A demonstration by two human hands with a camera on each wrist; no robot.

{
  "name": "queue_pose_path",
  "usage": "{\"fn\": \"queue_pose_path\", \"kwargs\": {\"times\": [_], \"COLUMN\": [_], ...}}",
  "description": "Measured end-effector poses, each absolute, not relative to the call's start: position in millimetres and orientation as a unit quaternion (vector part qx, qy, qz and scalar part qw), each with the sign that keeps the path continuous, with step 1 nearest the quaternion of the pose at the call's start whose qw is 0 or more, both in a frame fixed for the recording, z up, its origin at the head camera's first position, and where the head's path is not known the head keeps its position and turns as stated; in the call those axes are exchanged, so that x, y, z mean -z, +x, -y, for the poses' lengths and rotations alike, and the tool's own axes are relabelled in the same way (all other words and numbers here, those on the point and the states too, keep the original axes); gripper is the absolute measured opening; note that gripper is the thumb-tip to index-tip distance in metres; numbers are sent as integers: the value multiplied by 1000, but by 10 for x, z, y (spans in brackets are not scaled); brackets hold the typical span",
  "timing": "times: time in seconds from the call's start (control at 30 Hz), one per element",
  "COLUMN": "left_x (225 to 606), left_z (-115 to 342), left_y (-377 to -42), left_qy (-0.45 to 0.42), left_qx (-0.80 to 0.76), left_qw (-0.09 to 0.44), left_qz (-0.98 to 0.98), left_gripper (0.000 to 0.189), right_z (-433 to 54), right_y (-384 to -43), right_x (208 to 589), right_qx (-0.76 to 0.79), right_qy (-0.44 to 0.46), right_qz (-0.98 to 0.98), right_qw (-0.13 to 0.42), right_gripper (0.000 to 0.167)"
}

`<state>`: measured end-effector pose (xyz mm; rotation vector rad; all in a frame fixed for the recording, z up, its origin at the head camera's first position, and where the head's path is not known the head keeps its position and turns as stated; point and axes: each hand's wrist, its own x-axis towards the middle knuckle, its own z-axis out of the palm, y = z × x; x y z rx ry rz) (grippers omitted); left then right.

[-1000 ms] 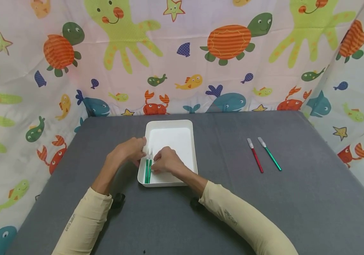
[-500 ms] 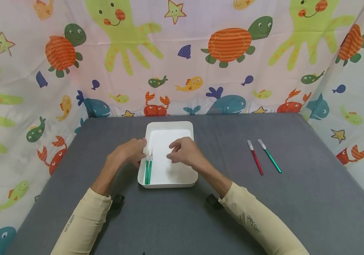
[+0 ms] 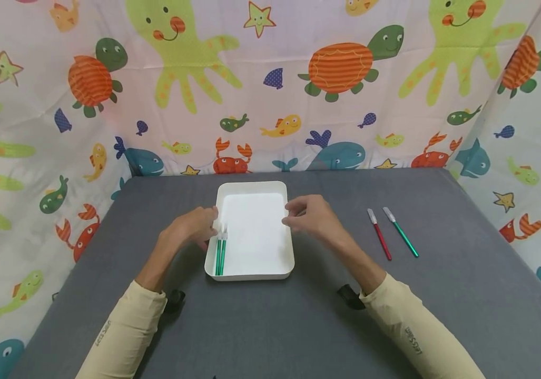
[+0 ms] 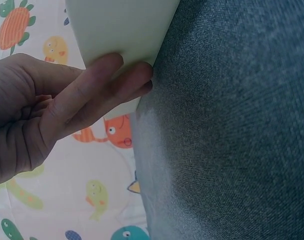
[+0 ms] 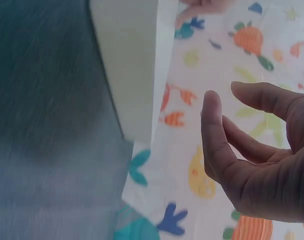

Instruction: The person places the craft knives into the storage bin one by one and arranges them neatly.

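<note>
A white rectangular tray (image 3: 255, 231) lies on the grey table, with two green pens (image 3: 221, 257) with pale caps side by side along its left wall. My left hand (image 3: 193, 227) grips the tray's left wall; in the left wrist view its fingertips press the outer side of that wall. Over the tray's right edge hovers my right hand (image 3: 312, 213), fingers loosely bent and nothing between them. The right wrist view shows a gap between thumb and fingertips. To the right lie a red pen (image 3: 379, 233) and another green pen (image 3: 401, 232), both pale-capped.
A grey cloth (image 3: 261, 331) covers the table. Behind it and at both sides hangs a white curtain (image 3: 270, 63) printed with sea animals. A dark wrist camera (image 3: 351, 297) sits under the right forearm, another dark camera (image 3: 174, 301) by the left.
My right hand has let go of the green pen in the tray and moved right, from beside the pens to the tray's right edge. My left hand has stayed on the tray.
</note>
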<state>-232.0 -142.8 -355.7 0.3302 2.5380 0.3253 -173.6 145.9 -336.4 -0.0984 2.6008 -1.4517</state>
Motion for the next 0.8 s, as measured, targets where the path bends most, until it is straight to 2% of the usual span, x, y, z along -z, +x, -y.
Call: {"fn": "queue_pose_path", "kwargs": {"times": [0.43, 0.8], "left_x": [3576, 3560], "left_z": [1421, 1403], "left_y": [-2320, -2323], "left_qy": [120, 112], "left_qx": [-116, -115], "left_qw": [280, 280], "left_qz": [-945, -946], "left_gripper": [75, 76], "right_z": [-2413, -3139], "right_y": [-1600, -1566], "right_x": [3364, 3417], "right_qx": [428, 360], "right_qy": [1, 66], "right_qz": [-903, -929], "right_qw": [46, 50], "right_gripper": [42, 46]}}
